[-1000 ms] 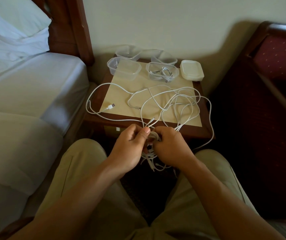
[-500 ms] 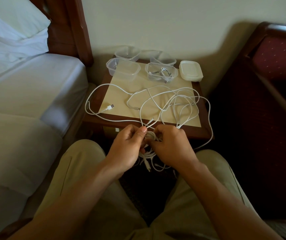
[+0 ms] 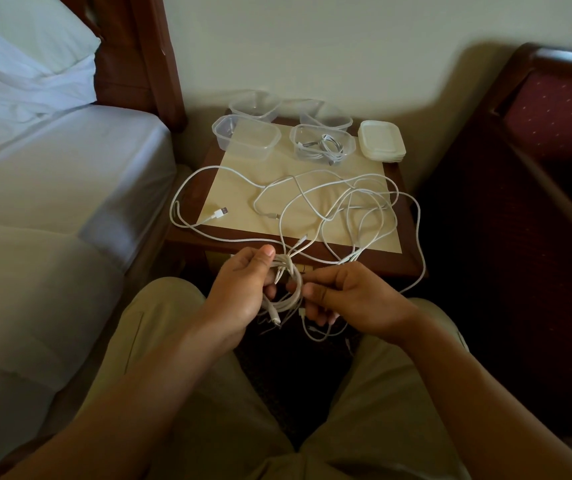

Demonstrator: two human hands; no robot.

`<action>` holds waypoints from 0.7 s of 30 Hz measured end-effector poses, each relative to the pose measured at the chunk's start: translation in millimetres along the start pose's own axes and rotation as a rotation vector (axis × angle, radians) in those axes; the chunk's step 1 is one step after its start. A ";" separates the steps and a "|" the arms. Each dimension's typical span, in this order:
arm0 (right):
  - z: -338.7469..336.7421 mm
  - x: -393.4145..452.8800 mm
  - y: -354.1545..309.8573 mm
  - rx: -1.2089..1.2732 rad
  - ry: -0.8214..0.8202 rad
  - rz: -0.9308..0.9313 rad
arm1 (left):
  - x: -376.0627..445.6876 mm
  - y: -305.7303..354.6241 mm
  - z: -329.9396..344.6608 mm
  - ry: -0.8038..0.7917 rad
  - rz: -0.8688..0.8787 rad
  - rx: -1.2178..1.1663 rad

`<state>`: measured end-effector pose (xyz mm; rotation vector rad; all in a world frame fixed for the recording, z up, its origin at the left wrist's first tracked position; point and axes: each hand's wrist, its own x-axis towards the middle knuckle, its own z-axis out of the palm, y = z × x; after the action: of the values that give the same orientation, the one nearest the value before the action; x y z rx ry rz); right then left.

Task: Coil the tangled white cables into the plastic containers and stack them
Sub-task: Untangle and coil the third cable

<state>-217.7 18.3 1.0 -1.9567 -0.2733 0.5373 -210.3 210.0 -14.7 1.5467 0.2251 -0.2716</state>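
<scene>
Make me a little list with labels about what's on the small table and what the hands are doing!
Place: small wooden bedside table between a white bed and a dark red chair
Left hand: holds a small coil of white cable
Right hand: pinches the same coil
Loose cables: tangled white cables spread over the tabletop
Containers: four clear plastic containers; one holds a coiled cable, another looks empty
Lids: stack of white plastic lids at the back right corner
</scene>
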 end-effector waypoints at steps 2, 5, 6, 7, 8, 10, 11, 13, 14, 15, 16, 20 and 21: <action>-3.1 -3.9 3.8 0.014 -0.013 0.012 | 0.0 0.9 0.8 -0.032 -0.033 -0.060; -8.2 -11.7 6.2 0.082 -0.060 0.053 | -1.3 6.2 1.6 -0.082 -0.058 -0.154; -9.9 -13.0 6.0 0.092 -0.079 0.071 | -2.0 7.9 1.7 -0.095 -0.055 -0.167; -11.3 -13.3 4.6 0.083 -0.091 0.085 | -2.3 8.5 1.6 -0.104 -0.048 -0.162; -11.8 -12.5 2.8 0.054 -0.097 0.092 | -2.4 8.4 1.7 -0.106 -0.041 -0.146; -10.5 -9.8 -0.2 -0.027 -0.086 0.074 | -2.1 4.5 2.5 -0.090 -0.031 -0.087; -8.9 -8.6 -1.1 -0.045 -0.066 0.063 | -2.2 1.8 3.5 -0.076 -0.025 -0.053; -5.5 -7.0 -2.4 0.007 -0.014 0.066 | -2.5 -2.4 6.1 -0.046 -0.004 -0.016; -3.6 -7.0 -3.0 0.047 -0.001 0.073 | -2.7 -3.4 7.0 -0.029 0.009 -0.010; -1.7 -6.5 -3.7 0.071 0.005 0.069 | -2.4 -3.6 7.3 -0.012 0.023 -0.002; 0.4 -6.2 -5.3 0.067 0.013 0.052 | -2.5 -3.3 7.3 0.002 0.034 0.010; 7.1 -2.9 -7.8 -0.034 0.090 -0.002 | -4.8 -3.8 7.5 0.010 0.049 0.073; 7.8 -2.0 -7.3 -0.058 0.121 -0.006 | -5.1 -4.3 7.8 0.005 0.047 0.072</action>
<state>-222.8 26.8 5.3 -2.0349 -0.2206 0.4092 -216.6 202.3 -17.1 1.6216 0.1845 -0.2414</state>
